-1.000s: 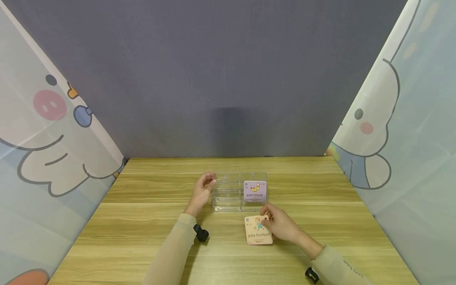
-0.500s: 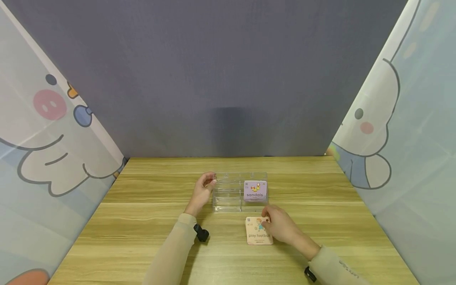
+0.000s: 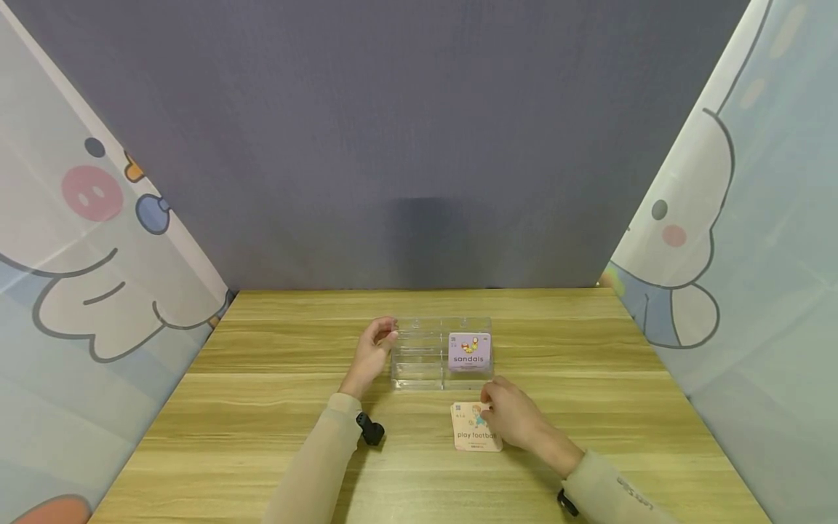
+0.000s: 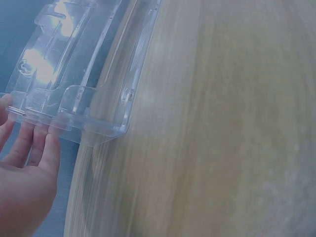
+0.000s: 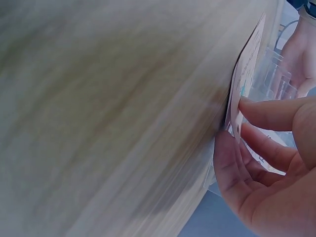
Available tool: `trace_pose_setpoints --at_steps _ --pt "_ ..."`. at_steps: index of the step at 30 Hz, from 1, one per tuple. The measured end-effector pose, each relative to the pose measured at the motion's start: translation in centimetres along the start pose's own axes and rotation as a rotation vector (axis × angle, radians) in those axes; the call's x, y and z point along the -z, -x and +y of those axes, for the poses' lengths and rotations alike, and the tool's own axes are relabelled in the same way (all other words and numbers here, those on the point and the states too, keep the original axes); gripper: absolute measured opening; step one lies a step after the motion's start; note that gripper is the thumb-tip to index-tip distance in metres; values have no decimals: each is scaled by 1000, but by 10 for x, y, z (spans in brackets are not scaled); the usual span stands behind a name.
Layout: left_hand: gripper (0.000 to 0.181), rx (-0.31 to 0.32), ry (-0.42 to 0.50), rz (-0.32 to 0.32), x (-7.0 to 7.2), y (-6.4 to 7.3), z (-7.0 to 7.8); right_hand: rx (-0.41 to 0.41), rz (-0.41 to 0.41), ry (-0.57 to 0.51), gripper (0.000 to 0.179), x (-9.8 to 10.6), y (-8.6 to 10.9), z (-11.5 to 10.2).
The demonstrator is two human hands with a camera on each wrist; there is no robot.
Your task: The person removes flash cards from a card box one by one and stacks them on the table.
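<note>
At left, the left hand point(image 3: 369, 358) pinches the left edge of a clear plastic, tiered rack point(image 3: 419, 365) on the wood-grain table point(image 3: 262, 429). A purple rectangular "sandals" card point(image 3: 469, 354) sits in its right column. Nearer, a cream rectangular "play football" card stack point(image 3: 474, 437) is held by its far-right corner, pinched in the right hand point(image 3: 517, 416).

Cream cards point(image 3: 473, 438), near clear rack point(image 3: 419, 365), purple card point(image 3: 468, 353) inside

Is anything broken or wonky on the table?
Nothing stands out. The sandals card sits straight in the clear rack. The left hand grips the rack's edge, and the right hand pinches the play football card. I see no cracks or spills.
</note>
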State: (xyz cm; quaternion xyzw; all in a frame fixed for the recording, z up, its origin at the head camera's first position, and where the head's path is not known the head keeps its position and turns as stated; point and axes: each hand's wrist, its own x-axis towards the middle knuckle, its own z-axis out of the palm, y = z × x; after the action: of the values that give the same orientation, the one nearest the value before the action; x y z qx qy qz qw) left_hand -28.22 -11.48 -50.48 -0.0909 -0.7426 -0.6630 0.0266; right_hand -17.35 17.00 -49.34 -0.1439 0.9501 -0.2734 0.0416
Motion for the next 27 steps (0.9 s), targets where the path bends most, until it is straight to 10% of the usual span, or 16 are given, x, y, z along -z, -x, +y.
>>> trace_pose_setpoints --at_steps 27 --pt "35 -3 2 5 0 -4 -9 19 57 40 9 4 -3 -5"
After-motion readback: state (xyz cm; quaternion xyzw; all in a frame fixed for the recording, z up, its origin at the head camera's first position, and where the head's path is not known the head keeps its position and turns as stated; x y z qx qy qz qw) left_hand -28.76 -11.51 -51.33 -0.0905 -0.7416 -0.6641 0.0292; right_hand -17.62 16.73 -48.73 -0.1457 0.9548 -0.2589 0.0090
